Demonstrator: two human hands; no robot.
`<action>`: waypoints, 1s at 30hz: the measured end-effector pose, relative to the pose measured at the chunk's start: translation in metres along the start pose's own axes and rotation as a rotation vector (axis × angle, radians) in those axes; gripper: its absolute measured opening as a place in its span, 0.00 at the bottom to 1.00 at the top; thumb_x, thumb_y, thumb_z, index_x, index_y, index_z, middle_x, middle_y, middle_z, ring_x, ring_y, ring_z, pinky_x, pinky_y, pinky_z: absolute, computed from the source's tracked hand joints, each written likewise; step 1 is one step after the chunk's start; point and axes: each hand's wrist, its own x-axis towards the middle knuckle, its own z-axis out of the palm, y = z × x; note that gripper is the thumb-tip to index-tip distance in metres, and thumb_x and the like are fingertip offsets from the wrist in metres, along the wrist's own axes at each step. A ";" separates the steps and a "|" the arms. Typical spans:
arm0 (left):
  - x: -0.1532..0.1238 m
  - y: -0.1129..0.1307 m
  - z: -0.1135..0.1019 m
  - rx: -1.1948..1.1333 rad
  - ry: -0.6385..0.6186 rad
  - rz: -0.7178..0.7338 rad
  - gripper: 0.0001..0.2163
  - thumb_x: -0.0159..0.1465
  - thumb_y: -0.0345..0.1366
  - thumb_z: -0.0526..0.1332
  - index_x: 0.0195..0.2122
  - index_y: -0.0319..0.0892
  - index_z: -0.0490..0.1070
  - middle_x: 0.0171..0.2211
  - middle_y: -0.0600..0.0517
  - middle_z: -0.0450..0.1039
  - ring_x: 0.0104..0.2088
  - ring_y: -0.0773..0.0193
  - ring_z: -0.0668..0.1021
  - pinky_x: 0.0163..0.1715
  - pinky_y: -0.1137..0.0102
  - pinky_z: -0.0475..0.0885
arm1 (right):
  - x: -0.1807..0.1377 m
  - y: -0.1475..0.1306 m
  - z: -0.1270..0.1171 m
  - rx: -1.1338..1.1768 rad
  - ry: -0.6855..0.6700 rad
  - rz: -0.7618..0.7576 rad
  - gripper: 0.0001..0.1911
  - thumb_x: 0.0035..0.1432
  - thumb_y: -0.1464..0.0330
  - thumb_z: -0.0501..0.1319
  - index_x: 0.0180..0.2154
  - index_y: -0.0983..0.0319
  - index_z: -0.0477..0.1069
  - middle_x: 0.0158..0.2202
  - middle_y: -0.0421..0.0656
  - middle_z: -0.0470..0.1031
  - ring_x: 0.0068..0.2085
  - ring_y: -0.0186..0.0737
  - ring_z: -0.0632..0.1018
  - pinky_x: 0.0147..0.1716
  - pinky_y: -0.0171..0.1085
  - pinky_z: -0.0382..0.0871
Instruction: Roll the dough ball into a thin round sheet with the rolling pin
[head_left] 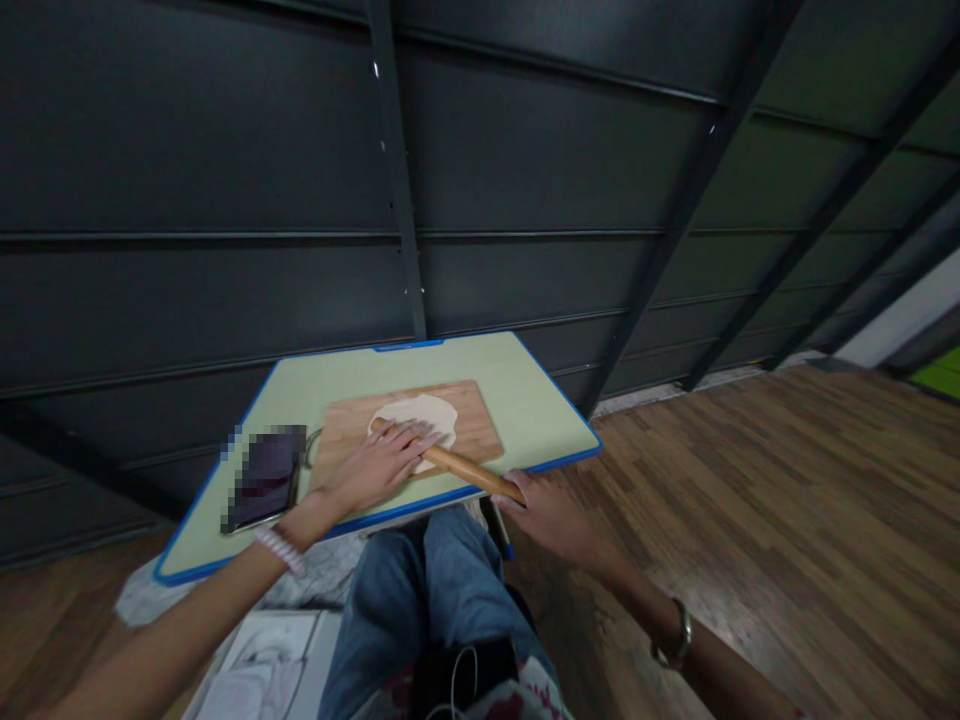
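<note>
A flat round of pale dough (424,414) lies on a wooden board (472,412) on a small green table with a blue rim (540,400). A wooden rolling pin (465,467) lies slantwise across the dough and sticks out past the table's near edge. My left hand (379,467) rests flat on the pin's left part, fingers stretched out over the dough. My right hand (551,515) touches the pin's right end below the table edge, fingers spread.
A dark phone (264,478) lies on the table left of the board. My knees in blue jeans (427,590) are under the table. A dark panelled wall stands behind. Wooden floor (757,500) spreads to the right. Papers (259,665) lie bottom left.
</note>
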 end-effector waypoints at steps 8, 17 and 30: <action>0.025 0.007 0.014 -0.016 0.058 -0.140 0.23 0.69 0.44 0.40 0.62 0.49 0.56 0.59 0.49 0.63 0.58 0.56 0.65 0.60 0.57 0.53 | 0.045 -0.022 0.007 -0.418 0.241 -0.276 0.22 0.64 0.74 0.46 0.58 0.66 0.60 0.60 0.51 0.63 0.62 0.44 0.60 0.61 0.45 0.49; 0.071 -0.013 0.021 -0.082 0.048 -0.206 0.24 0.68 0.45 0.39 0.62 0.44 0.56 0.62 0.47 0.59 0.62 0.58 0.61 0.62 0.57 0.50 | 0.110 -0.017 0.032 -0.406 0.166 -0.206 0.25 0.68 0.61 0.42 0.61 0.64 0.57 0.63 0.49 0.58 0.64 0.44 0.57 0.62 0.50 0.46; 0.152 -0.058 0.025 -0.263 -0.182 -0.385 0.29 0.67 0.51 0.33 0.64 0.42 0.50 0.66 0.45 0.50 0.66 0.57 0.51 0.62 0.52 0.43 | 0.205 0.025 0.011 -0.481 0.101 -0.072 0.26 0.69 0.60 0.38 0.54 0.64 0.65 0.57 0.50 0.67 0.61 0.45 0.63 0.58 0.46 0.53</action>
